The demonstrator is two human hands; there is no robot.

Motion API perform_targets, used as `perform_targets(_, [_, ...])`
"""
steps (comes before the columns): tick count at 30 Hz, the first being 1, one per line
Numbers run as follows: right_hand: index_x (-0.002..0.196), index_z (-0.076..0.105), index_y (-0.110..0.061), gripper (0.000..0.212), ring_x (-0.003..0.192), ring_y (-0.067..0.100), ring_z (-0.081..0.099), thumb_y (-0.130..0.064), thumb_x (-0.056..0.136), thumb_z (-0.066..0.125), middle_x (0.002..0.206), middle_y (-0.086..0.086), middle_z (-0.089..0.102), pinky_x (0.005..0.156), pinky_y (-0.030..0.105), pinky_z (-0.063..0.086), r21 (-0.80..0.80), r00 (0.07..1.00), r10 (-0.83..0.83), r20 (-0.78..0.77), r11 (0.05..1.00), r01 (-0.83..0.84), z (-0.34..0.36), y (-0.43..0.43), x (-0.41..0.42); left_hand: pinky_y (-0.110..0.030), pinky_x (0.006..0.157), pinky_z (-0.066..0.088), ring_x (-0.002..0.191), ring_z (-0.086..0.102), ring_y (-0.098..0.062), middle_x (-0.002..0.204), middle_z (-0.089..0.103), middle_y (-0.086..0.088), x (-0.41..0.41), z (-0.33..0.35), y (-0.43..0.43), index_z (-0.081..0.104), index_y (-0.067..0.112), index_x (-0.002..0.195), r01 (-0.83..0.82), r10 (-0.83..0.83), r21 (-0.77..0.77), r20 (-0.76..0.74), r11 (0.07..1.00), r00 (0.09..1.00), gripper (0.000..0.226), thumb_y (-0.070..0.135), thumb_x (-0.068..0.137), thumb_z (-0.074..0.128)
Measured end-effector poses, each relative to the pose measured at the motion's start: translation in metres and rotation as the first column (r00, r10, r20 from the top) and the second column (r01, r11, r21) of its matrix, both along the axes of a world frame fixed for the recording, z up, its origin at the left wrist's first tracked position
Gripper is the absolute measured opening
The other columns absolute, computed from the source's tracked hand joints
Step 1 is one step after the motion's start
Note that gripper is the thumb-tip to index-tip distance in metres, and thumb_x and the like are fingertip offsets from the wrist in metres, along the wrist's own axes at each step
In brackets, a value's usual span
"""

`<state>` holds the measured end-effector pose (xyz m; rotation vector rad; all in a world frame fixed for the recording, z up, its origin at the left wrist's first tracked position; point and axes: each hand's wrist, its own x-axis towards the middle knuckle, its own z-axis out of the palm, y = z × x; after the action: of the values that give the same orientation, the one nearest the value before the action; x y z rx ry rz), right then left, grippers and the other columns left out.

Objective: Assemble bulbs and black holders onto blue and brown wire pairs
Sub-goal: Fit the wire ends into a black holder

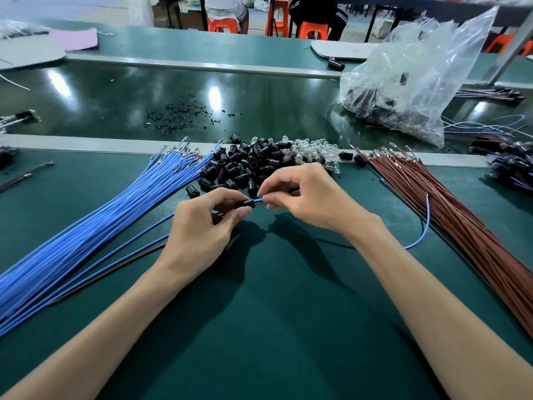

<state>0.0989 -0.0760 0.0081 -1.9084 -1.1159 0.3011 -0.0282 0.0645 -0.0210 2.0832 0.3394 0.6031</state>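
With left hand pinching a black holder, right hand its blue wire, far from clearing the holder heap beyond.

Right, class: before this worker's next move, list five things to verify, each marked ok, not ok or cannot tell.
1. Left hand grips holder: ok.
2. Right hand pinches blue wire at the holder: ok.
3. Blue wire fully seated in holder: cannot tell, fingers hide it.
4. Brown wire runs under left hand; whether it is in the holder: cannot tell.
5. Bulbs lying close beyond the hands: ok.
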Motion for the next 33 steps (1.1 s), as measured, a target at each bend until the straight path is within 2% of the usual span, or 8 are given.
perform_targets(5, [0.086, 0.070, -0.006, 0.012, 0.071, 0.026, 0.069, 0.003, 0.087, 0.063, 0.075, 0.015, 0.069, 0.073, 0.042, 0.057, -0.047, 1.000, 0.012, 0.012, 0.999, -0.011, -0.002, 0.002, -0.002, -0.009, 0.059, 0.041, 0.062, 0.057, 0.007, 0.079, 0.070, 0.012, 0.000, 0.000, 0.001, 0.072, 0.018, 0.091, 0.006, -0.006, -0.035, 0.003, 0.999, 1.000, 0.014, 0.009, 0.080, 0.074])
perform_targets(9, [0.081, 0.066, -0.016, 0.020, 0.067, 0.019, 0.070, 0.002, 0.089, 0.061, 0.071, 0.010, 0.069, 0.073, 0.041, 0.058, -0.090, 1.000, -0.005, 0.025, 0.996, 0.007, 0.000, -0.003, 0.003, -0.007, 0.059, 0.042, 0.063, 0.058, 0.007, 0.076, 0.069, 0.019, 0.000, 0.001, -0.001, 0.072, 0.021, 0.087, 0.007, -0.006, -0.077, 0.014, 0.997, 1.000, 0.016, 0.007, 0.078, 0.075])
perform_targets(15, [0.085, 0.067, -0.009, 0.013, 0.070, 0.017, 0.071, 0.001, 0.090, 0.061, 0.074, 0.013, 0.069, 0.073, 0.042, 0.058, -0.066, 1.000, 0.003, 0.005, 0.998, -0.002, 0.000, 0.000, -0.003, -0.010, 0.063, 0.048, 0.074, 0.066, -0.002, 0.078, 0.070, 0.011, -0.002, 0.003, 0.000, 0.070, 0.022, 0.080, 0.021, -0.018, -0.122, 0.023, 0.992, 1.000, 0.023, 0.000, 0.076, 0.075])
perform_targets(20, [0.082, 0.067, -0.013, 0.013, 0.068, 0.018, 0.071, -0.002, 0.088, 0.063, 0.071, 0.009, 0.071, 0.075, 0.037, 0.057, -0.059, 1.000, 0.020, -0.004, 0.998, -0.020, 0.005, -0.006, 0.001, -0.012, 0.063, 0.048, 0.071, 0.065, -0.004, 0.078, 0.071, 0.013, -0.001, 0.003, 0.000, 0.071, 0.025, 0.082, 0.018, -0.017, -0.162, 0.011, 0.987, 1.000, 0.020, 0.007, 0.076, 0.077])
perform_targets(25, [0.082, 0.069, -0.010, 0.012, 0.072, 0.019, 0.068, 0.001, 0.086, 0.066, 0.073, 0.008, 0.070, 0.073, 0.025, 0.055, -0.037, 0.998, 0.060, -0.008, 0.998, -0.060, 0.007, -0.007, -0.001, -0.013, 0.068, 0.050, 0.074, 0.066, -0.004, 0.079, 0.072, 0.012, -0.001, 0.003, 0.001, 0.072, 0.028, 0.084, 0.027, -0.024, -0.165, 0.021, 0.986, 0.999, 0.020, 0.009, 0.078, 0.076])
perform_targets(28, [0.083, 0.070, -0.008, 0.011, 0.069, 0.019, 0.066, 0.002, 0.086, 0.066, 0.071, 0.005, 0.069, 0.070, 0.021, 0.053, -0.025, 0.999, 0.043, -0.013, 0.999, -0.043, 0.010, -0.010, 0.003, -0.012, 0.071, 0.050, 0.074, 0.067, -0.002, 0.080, 0.073, 0.012, -0.001, 0.004, 0.000, 0.071, 0.032, 0.085, 0.052, -0.048, -0.165, 0.025, 0.985, 0.999, 0.022, 0.010, 0.081, 0.073])
perform_targets(33, [0.084, 0.072, -0.002, 0.006, 0.070, 0.021, 0.065, 0.003, 0.083, 0.070, 0.072, 0.003, 0.066, 0.067, 0.024, 0.053, -0.024, 0.992, 0.065, 0.109, 0.998, -0.063, 0.005, -0.001, -0.004, -0.016, 0.069, 0.051, 0.071, 0.066, -0.003, 0.077, 0.073, 0.008, -0.002, 0.004, 0.000, 0.072, 0.030, 0.085, 0.058, -0.056, -0.137, 0.013, 0.989, 0.998, 0.019, 0.012, 0.081, 0.073])
